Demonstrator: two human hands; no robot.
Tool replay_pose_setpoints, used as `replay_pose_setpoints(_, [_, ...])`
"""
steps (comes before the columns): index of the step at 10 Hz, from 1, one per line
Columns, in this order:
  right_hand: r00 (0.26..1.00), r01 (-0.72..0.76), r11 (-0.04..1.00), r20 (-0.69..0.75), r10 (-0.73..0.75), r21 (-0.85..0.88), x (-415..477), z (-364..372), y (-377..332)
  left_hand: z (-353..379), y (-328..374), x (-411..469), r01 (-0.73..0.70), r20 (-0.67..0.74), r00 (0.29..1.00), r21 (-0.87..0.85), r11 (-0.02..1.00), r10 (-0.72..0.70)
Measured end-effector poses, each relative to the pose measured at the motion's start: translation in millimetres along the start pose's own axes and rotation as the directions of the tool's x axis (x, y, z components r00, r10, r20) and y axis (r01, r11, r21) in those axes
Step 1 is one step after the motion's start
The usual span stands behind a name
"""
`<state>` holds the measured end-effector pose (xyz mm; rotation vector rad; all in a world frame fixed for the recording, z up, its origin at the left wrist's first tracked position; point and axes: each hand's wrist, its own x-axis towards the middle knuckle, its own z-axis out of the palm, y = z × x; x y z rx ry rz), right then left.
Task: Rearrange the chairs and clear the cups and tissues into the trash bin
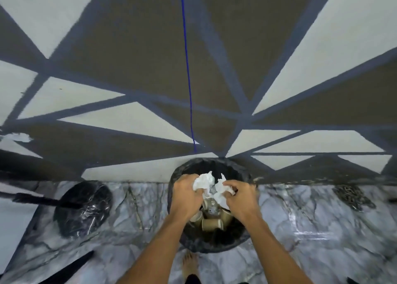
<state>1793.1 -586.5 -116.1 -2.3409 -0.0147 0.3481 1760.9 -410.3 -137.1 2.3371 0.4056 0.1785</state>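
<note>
White crumpled tissues sit clutched in both grips, left hand and right hand, above the black-lined trash bin, where brown paper cups lie.

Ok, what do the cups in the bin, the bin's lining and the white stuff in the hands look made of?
The cups look like brown paper, matte with a pale rolled rim. The bin lining looks like thin black plastic film, crinkled and slightly glossy. The white wads held by the left hand and right hand look like tissue paper, soft and crumpled.
</note>
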Motion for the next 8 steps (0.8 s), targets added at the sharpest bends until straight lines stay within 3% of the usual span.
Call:
replay_pose_setpoints(2, [0.993, -0.116, 0.993, 0.024, 0.117, -0.026, 87, 90, 70, 95, -89, 50, 0.068, 0.071, 0.995, 0.043, 0.997, -0.071])
replay_pose_setpoints(5, [0.988, -0.147, 0.989, 0.049, 0.148, -0.03, 212, 247, 224, 289, -234, 103, 0.182, 0.134, 0.97, 0.163, 0.97, -0.205])
replay_pose_setpoints(6, [0.988, -0.15, 0.988, 0.038, 0.151, -0.02, 233, 273, 253, 320, -250, 112, 0.228, 0.134, 0.956, 0.224, 0.948, -0.262])
replay_pose_setpoints(8, [0.985, -0.133, 0.99, 0.103, 0.137, -0.046, 255, 290, 266, 340, -262, 124, 0.275, 0.204, 0.933, 0.125, 0.953, -0.296])
